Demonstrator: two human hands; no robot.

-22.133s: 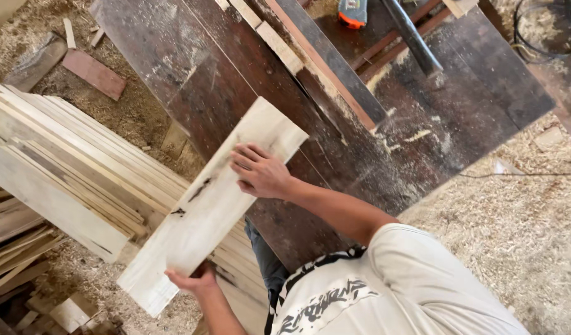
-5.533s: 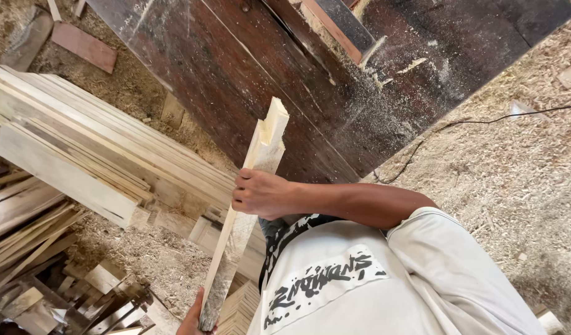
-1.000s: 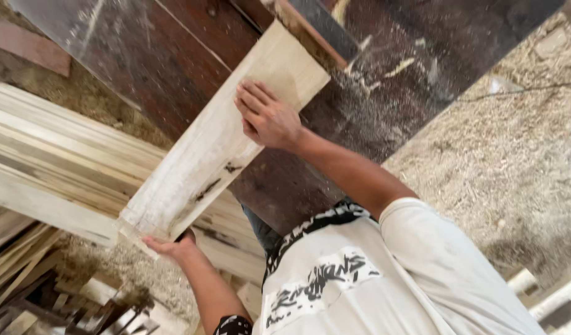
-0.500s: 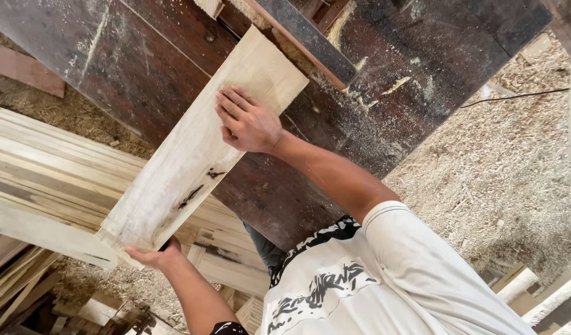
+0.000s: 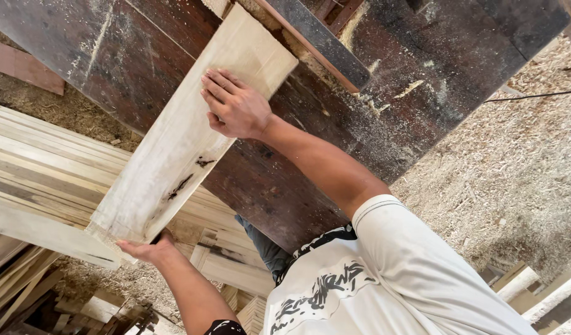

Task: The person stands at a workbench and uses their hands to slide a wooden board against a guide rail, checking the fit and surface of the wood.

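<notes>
Head view: hands point(image 5: 236, 105) on plank point(image 5: 180, 142) edges

Board point(image 5: 186, 130): one pale, rough-sawn plank, long and flat, broad face up. Light cream wood with greyish weathering and a few dark streaks and knot marks in its lower half. It lies on a slant, its far end resting on the dark worktop point(image 5: 285, 180) against a raised strip, its near end reaching out past the worktop's edge. The near end grain is ragged and splintery.
</notes>
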